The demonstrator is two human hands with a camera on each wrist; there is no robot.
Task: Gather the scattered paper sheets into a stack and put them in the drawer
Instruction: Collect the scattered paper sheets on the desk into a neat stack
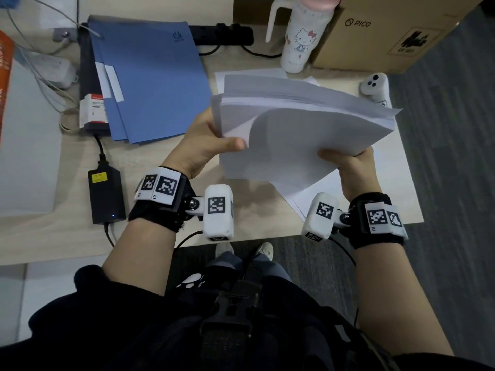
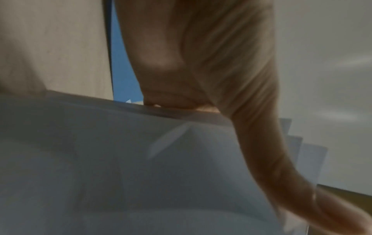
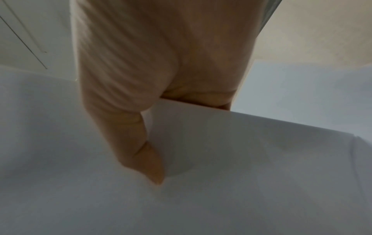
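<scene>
A thick, uneven stack of white paper sheets (image 1: pixel 294 135) is held tilted above the desk. My left hand (image 1: pixel 211 140) grips its left edge, thumb on top and fingers hidden beneath. My right hand (image 1: pixel 348 162) grips the near right corner the same way. Both wrist views show a thumb pressed on the white paper (image 2: pixel 141 167) (image 3: pixel 241 159). A few more loose sheets (image 1: pixel 375 183) lie flat on the desk under the stack. No drawer is in view.
Blue folders (image 1: pixel 150 76) lie at the back left on the wooden desk (image 1: pixel 160 156). A black power adapter (image 1: pixel 105 194) sits left. A white bottle (image 1: pixel 302 36), a cardboard box (image 1: pixel 388 30) and a white controller (image 1: pixel 375 87) stand behind the paper.
</scene>
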